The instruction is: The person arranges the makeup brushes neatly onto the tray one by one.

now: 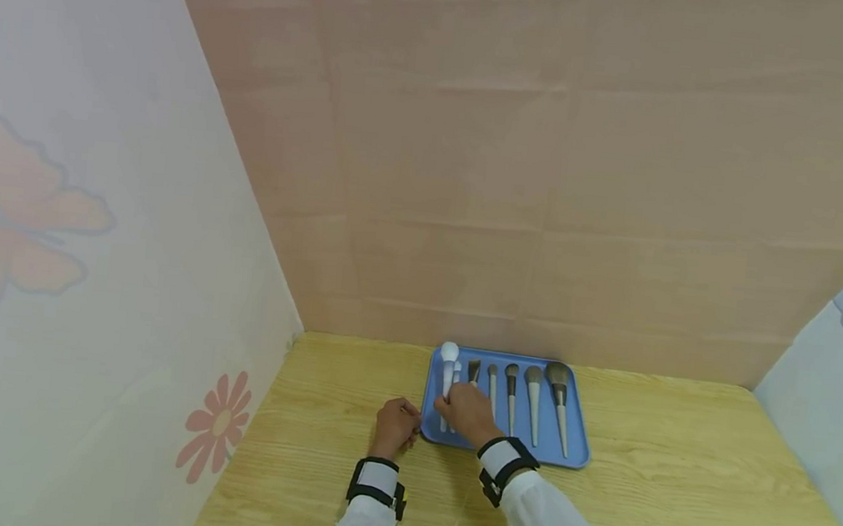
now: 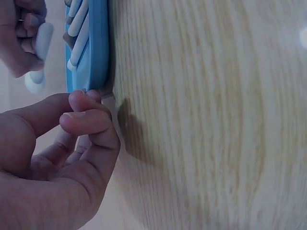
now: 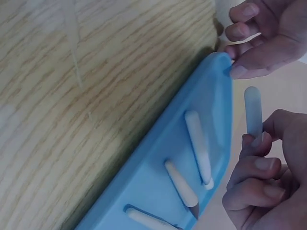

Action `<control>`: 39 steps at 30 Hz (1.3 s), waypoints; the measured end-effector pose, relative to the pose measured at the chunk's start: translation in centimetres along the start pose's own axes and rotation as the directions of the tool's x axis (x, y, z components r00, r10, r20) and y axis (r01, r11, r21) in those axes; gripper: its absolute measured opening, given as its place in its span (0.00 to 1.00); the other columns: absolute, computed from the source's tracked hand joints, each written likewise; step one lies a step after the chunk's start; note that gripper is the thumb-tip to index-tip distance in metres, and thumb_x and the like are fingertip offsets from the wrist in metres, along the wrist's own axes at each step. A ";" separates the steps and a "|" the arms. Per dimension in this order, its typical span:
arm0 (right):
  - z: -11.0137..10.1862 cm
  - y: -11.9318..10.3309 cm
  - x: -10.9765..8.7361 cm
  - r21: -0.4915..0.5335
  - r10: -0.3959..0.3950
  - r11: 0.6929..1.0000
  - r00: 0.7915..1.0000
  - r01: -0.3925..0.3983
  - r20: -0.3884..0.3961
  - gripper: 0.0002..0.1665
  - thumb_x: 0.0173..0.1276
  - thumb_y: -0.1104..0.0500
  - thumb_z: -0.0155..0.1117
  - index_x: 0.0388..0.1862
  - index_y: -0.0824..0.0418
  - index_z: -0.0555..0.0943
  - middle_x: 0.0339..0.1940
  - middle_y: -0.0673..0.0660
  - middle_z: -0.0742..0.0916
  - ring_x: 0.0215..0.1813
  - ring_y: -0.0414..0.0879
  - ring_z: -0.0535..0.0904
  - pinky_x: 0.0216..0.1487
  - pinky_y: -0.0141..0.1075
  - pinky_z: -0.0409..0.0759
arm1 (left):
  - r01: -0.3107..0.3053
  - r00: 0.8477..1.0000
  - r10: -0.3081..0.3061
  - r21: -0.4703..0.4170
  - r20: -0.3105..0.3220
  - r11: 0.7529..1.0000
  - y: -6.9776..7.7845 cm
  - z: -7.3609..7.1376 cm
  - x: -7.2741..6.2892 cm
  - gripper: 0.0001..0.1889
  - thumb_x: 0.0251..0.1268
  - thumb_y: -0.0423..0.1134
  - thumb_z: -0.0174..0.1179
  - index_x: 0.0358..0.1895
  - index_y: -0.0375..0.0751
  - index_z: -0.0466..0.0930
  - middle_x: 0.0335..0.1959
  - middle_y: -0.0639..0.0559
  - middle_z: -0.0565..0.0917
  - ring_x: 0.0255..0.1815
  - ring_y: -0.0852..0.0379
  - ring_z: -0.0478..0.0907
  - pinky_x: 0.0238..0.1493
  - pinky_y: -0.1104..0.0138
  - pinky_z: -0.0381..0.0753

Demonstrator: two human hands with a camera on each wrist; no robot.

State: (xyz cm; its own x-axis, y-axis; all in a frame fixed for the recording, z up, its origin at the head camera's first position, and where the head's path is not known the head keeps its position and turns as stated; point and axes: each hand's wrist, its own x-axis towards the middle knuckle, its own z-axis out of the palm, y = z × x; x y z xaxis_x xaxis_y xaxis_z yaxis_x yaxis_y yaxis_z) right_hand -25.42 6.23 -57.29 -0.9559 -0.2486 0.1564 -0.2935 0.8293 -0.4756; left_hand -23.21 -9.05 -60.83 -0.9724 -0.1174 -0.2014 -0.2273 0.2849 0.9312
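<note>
A white makeup brush (image 1: 448, 356) with a pale, fluffy head is held in my right hand (image 1: 470, 411), above the left side of a blue tray (image 1: 577, 444). The rounded end of its white handle (image 3: 253, 108) sticks out past thumb and index finger in the right wrist view. My left hand (image 1: 396, 424) pinches the tray's near left corner with thumb and fingertips, as the left wrist view shows. A smaller white brush (image 1: 457, 370) lies beside the held one. Several pale-handled brushes with brown bristles, among them a large one (image 1: 558, 375), lie in a row across the tray.
The tray stands on a wood-grain table (image 1: 682, 470), near a brown papered back wall (image 1: 459, 174). A white wall (image 1: 125, 212) with butterfly and flower pictures rises on the left. Another pale wall (image 1: 832, 391) closes off the right side.
</note>
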 end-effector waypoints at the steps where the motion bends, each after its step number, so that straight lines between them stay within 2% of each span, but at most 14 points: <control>1: 0.1 0.0 0.1 -0.002 0.000 1.000 1.000 0.000 0.004 0.27 0.65 0.59 0.61 0.07 0.53 0.64 0.06 0.44 0.65 0.10 0.38 0.61 0.14 0.30 0.56 | 0.006 1.000 -0.006 0.002 0.004 1.000 0.0 0.0 0.1 0.02 0.60 0.25 0.63 0.32 0.29 0.79 0.18 0.42 0.82 0.12 0.58 0.72 0.12 0.71 0.69; 5: 0.5 0.1 0.4 -0.028 -0.006 1.000 1.000 0.006 0.014 0.28 0.65 0.59 0.61 0.07 0.52 0.61 0.06 0.44 0.62 0.10 0.38 0.59 0.14 0.29 0.54 | 0.003 1.000 -0.003 0.003 0.014 1.000 -0.4 0.1 0.3 0.02 0.59 0.25 0.62 0.31 0.31 0.79 0.17 0.45 0.81 0.12 0.59 0.73 0.12 0.71 0.69; 12: 0.5 -0.1 0.7 -0.012 -0.047 0.999 0.999 0.048 0.022 0.29 0.65 0.61 0.60 0.07 0.52 0.60 0.06 0.44 0.60 0.10 0.38 0.57 0.14 0.30 0.52 | -0.010 1.000 0.010 -0.008 0.016 1.000 -0.4 0.0 0.4 0.03 0.60 0.24 0.61 0.30 0.33 0.78 0.17 0.46 0.81 0.12 0.59 0.72 0.11 0.71 0.69; 18: 1.1 0.1 1.3 -0.079 -0.016 0.997 0.999 0.019 0.031 0.29 0.66 0.58 0.59 0.08 0.51 0.59 0.06 0.44 0.60 0.11 0.37 0.56 0.14 0.29 0.52 | 0.004 0.999 -0.003 -0.031 0.032 1.000 -0.1 -0.1 0.2 0.03 0.60 0.25 0.60 0.30 0.33 0.78 0.17 0.45 0.81 0.12 0.59 0.72 0.12 0.71 0.70; 30: 1.0 -0.4 1.4 -0.083 0.024 0.996 0.998 -0.020 0.050 0.28 0.65 0.60 0.63 0.08 0.53 0.62 0.07 0.45 0.64 0.12 0.39 0.62 0.15 0.32 0.57 | -0.017 0.999 0.018 -0.011 0.034 1.000 -0.3 0.1 0.2 0.02 0.60 0.25 0.60 0.30 0.33 0.79 0.17 0.48 0.81 0.12 0.60 0.73 0.12 0.71 0.71; 39: 1.6 -0.9 1.8 -0.112 0.035 0.993 0.996 -0.026 0.080 0.30 0.68 0.57 0.64 0.09 0.52 0.61 0.07 0.45 0.62 0.12 0.39 0.60 0.15 0.31 0.55 | -0.015 0.999 0.015 -0.018 0.042 1.000 -0.1 -0.2 0.2 0.02 0.60 0.25 0.60 0.30 0.31 0.78 0.17 0.45 0.81 0.11 0.60 0.73 0.11 0.71 0.70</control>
State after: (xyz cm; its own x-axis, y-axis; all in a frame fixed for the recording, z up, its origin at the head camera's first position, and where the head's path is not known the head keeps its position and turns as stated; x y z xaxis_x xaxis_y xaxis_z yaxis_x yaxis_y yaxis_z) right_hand -26.93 4.23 -57.94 -0.9636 -0.2582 0.0698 -0.2651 0.8865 -0.3792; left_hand -23.41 -9.25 -60.90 -0.9771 -0.0726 -0.1998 -0.2121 0.2690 0.9395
